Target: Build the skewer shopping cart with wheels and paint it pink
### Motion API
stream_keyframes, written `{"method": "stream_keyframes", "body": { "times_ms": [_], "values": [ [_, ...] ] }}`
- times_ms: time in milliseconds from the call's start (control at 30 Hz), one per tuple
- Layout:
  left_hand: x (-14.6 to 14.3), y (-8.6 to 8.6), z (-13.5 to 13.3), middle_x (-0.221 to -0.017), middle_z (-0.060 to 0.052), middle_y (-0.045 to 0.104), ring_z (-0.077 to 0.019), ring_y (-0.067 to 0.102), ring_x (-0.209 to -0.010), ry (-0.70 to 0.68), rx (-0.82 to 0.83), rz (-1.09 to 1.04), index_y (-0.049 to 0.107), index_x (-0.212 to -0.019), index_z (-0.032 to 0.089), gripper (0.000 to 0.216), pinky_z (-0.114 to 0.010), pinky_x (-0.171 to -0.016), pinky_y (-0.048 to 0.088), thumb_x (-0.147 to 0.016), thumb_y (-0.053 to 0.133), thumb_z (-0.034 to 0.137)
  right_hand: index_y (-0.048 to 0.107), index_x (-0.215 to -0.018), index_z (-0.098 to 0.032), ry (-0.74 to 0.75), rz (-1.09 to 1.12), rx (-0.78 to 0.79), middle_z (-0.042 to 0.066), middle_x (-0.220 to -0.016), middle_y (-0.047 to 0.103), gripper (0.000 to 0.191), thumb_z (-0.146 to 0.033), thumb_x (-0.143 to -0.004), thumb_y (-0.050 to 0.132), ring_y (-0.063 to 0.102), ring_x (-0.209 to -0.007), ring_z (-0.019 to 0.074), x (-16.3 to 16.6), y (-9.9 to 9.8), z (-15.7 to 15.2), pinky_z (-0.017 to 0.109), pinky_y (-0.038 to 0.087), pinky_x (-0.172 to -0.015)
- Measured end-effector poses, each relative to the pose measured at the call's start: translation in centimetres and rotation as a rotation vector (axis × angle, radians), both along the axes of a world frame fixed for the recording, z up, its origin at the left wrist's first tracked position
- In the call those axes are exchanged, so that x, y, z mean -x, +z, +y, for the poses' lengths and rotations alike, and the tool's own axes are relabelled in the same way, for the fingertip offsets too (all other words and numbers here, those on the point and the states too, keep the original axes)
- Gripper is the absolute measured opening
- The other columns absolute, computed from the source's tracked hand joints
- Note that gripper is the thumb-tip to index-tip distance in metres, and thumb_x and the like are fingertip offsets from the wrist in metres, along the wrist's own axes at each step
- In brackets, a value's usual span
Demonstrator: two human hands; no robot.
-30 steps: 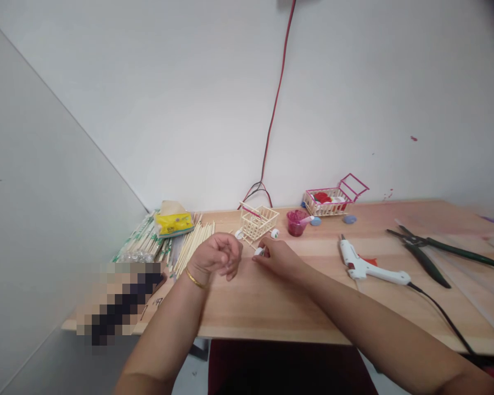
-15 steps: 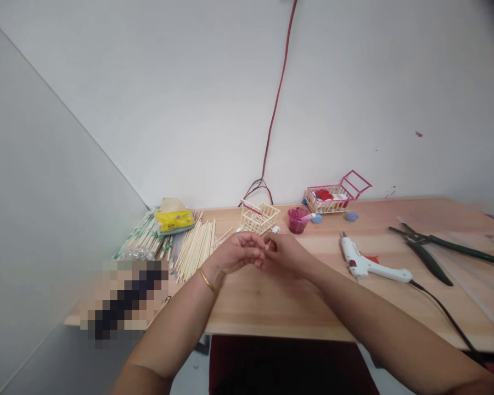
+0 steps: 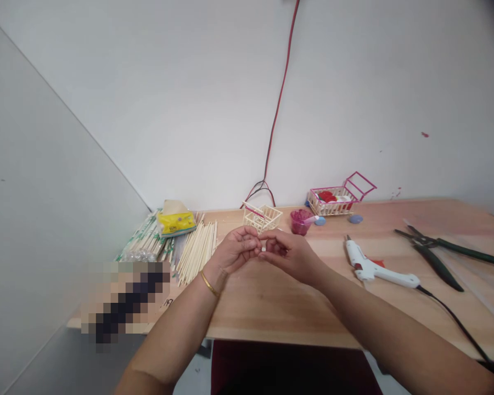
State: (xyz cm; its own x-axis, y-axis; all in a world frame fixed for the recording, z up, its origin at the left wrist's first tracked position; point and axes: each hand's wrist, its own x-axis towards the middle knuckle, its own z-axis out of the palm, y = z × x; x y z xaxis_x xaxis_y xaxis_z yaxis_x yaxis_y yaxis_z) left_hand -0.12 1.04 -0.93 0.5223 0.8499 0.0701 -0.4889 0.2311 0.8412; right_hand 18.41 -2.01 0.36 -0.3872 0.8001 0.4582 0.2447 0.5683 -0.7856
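Above the middle of the table my two hands meet at the fingertips. A small white piece (image 3: 264,249) shows between them; its kind is too small to make out. My left hand (image 3: 237,249), with a gold bangle at the wrist, pinches at the piece's left side with thumb and curled fingers. From the right, my right hand (image 3: 293,255) has its thumb and forefinger closed around the same piece. Just behind the hands stands a small openwork basket of wooden sticks (image 3: 263,218), its lower part partly hidden by my fingers.
Loose wooden sticks (image 3: 197,249), wrapped bundles (image 3: 142,236) and a yellow tissue pack (image 3: 176,222) lie left. Behind stand a pink cup (image 3: 300,222) and a pink-trimmed stick basket (image 3: 333,203). A white glue gun (image 3: 381,271) and green-handled shears (image 3: 440,266) lie right.
My right hand's fingers have opened out slightly and turned, so the white piece now shows clearly between the fingertips. The whole view has shifted a little.
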Motion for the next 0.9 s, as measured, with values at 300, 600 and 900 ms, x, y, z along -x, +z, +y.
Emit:
{"method": "stream_keyframes", "body": {
  "times_ms": [300,600,900],
  "values": [
    [-0.9,-0.3,-0.2,-0.077,-0.004,0.072,-0.0135,0.068,-0.07,-0.018,0.011,-0.016,0.062,-0.094,0.013,0.043,-0.022,-0.066,0.052,-0.06,0.087,0.018,0.07,-0.102,-0.021,-0.075,-0.018,-0.395,0.002,-0.075,0.063,0.016,-0.025,-0.087,0.066,0.056,-0.066,0.0127,0.4,0.3,-0.2,0.027,0.046,-0.061],
    [-0.6,-0.6,-0.1,-0.081,-0.005,0.072,-0.0121,0.067,-0.069,-0.002,0.041,0.048,0.066,-0.099,0.013,0.04,-0.028,-0.074,0.055,-0.065,0.085,0.018,0.069,-0.083,-0.018,-0.178,-0.02,-0.42,0.004,-0.072,0.061,0.012,-0.022,-0.09,0.06,0.055,-0.067,0.0146,-0.1,0.2,0.1,0.028,0.044,-0.061],
    [-1.3,-0.5,-0.5,-0.082,-0.007,0.07,-0.0124,0.065,-0.068,-0.051,-0.007,0.133,0.068,-0.096,0.009,0.037,-0.026,-0.069,0.054,-0.066,0.084,0.022,0.072,-0.097,-0.023,-0.098,-0.051,-0.386,0.006,-0.08,0.063,0.021,-0.03,-0.095,0.053,0.058,-0.077,0.0181,0.2,-0.1,0.1,0.033,0.048,-0.068]
  ]
}}
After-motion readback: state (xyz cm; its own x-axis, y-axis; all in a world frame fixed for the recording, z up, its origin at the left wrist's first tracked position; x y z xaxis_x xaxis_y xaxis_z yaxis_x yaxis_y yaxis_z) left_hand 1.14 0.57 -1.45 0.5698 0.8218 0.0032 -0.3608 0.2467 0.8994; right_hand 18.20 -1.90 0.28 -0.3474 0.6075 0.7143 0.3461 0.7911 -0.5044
